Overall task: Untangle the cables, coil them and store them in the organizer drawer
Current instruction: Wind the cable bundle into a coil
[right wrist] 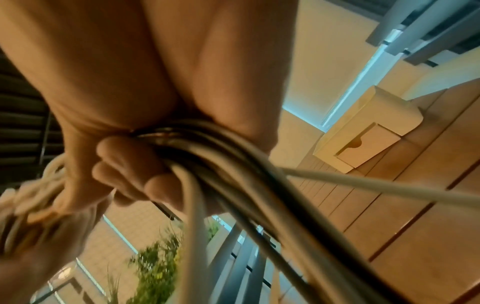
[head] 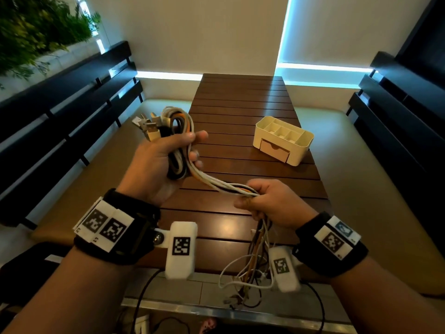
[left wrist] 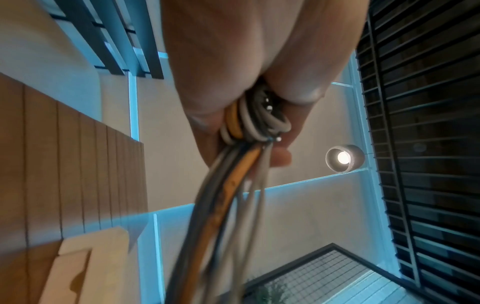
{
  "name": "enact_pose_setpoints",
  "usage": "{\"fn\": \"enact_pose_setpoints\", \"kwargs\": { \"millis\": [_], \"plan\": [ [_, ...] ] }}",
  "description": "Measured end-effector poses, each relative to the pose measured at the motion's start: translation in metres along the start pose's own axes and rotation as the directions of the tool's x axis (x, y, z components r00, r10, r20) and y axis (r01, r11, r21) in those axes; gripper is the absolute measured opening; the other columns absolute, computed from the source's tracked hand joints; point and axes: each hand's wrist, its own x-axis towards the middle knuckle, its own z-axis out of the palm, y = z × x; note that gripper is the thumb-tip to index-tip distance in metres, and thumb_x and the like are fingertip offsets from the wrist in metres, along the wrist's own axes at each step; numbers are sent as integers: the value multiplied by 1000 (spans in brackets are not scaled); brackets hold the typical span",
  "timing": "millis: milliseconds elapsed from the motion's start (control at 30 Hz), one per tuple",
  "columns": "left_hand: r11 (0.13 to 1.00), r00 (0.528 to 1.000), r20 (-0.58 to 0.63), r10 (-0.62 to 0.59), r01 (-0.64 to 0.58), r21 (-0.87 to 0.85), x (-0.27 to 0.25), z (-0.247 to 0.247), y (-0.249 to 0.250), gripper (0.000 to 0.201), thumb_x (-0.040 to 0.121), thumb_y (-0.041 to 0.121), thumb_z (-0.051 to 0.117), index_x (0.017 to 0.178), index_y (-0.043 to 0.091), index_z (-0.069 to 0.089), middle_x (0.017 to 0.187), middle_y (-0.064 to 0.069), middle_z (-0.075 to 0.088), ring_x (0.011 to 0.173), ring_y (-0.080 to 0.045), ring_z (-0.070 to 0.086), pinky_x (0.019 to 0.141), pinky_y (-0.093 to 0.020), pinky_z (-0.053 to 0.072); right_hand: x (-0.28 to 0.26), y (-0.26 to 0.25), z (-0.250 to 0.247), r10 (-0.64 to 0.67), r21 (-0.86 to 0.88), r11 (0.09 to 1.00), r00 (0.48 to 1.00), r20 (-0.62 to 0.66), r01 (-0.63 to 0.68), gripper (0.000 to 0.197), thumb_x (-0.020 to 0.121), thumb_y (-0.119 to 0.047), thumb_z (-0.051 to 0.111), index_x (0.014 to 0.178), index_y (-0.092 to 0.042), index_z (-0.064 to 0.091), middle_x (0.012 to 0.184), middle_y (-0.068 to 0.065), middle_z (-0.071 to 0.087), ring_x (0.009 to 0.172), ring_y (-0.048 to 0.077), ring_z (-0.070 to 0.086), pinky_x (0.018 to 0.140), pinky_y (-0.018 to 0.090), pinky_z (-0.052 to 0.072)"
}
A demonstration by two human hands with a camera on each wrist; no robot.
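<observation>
A bundle of white, black and orange cables (head: 178, 141) is looped in my left hand (head: 166, 155), which grips it above the table's left edge, plugs sticking out at the upper left. The strands run down right into my right hand (head: 262, 201), which grips them in a fist. Loose cable ends (head: 250, 273) hang below it past the table's near edge. In the left wrist view the fingers curl round the cable coil (left wrist: 249, 121). In the right wrist view the fingers (right wrist: 124, 164) wrap the cable strands (right wrist: 207, 164). The cream organizer (head: 284, 138), its drawer (head: 274, 149) closed, stands at the table's right.
The slatted wooden table (head: 240, 97) runs away from me. Dark benches (head: 60, 112) flank both sides. Black wires (head: 144, 297) trail on the floor below the near edge. A plant (head: 36, 32) is at the upper left.
</observation>
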Motion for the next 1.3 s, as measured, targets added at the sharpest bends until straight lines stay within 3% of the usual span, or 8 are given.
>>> {"fn": "enact_pose_setpoints", "kwargs": {
  "millis": [267,567,733,900,1000,1133,1200,1300],
  "plan": [
    [993,997,-18,-78,80,88,-3,-4,-20,16,93,-6,50,98,7,58,87,-13,70,50,-13,47,50,-28,48,-1,-18,-31,-78,135,989,994,78,67,25,73,-21,74,95,-11,69,74,-5,65,56,4,55,53,17,47],
    [993,995,2,-101,101,66,-1,2,-37,15,95,1,52,86,12,56,60,-1,40,46,-11,36,47,-26,39,9,-15,-35,-81,57,995,996,-39,83,27,75,-36,71,91,-15,71,65,-4,59,53,6,48,53,19,43],
    [997,996,43,-74,72,38,2,8,-36,33,94,0,53,64,16,53,56,0,31,41,-11,30,42,-22,32,13,-1,-39,84,23,995,942,325,-97,40,83,-4,72,120,-13,60,110,7,70,98,26,67,87,33,56],
    [988,983,119,-138,128,85,2,19,-61,20,89,0,61,75,14,62,55,0,38,42,-13,35,43,-25,34,22,-23,-25,-107,190,978,988,114,84,53,88,-18,60,140,-19,49,130,4,63,120,19,61,98,35,52],
    [987,973,179,-146,132,87,0,27,-69,10,86,2,63,85,12,62,57,-2,42,44,-14,39,46,-27,36,28,-37,-17,-206,65,976,979,-12,206,45,98,-28,55,142,-21,50,120,-1,68,105,16,68,95,38,55],
    [986,957,240,-164,157,47,7,24,-65,16,82,-1,67,94,10,65,64,-7,53,53,-16,53,49,-31,47,29,-45,-14,-288,129,944,950,-122,302,33,97,-12,57,127,-26,58,98,-10,74,87,26,70,69,19,57],
    [983,939,290,-185,177,53,9,20,-63,15,86,0,65,97,10,68,70,-11,59,60,-21,60,55,-34,53,30,-45,-15,-290,217,926,950,-113,309,33,95,-7,58,126,-19,61,99,-1,74,73,39,65,61,24,58],
    [978,922,324,-211,197,76,12,16,-61,15,88,-1,63,101,7,65,74,-16,61,65,-26,62,60,-38,54,37,-43,-16,-271,306,908,959,-87,285,34,93,-2,59,125,-13,62,101,11,73,59,30,62,53,31,58]
  ]
}}
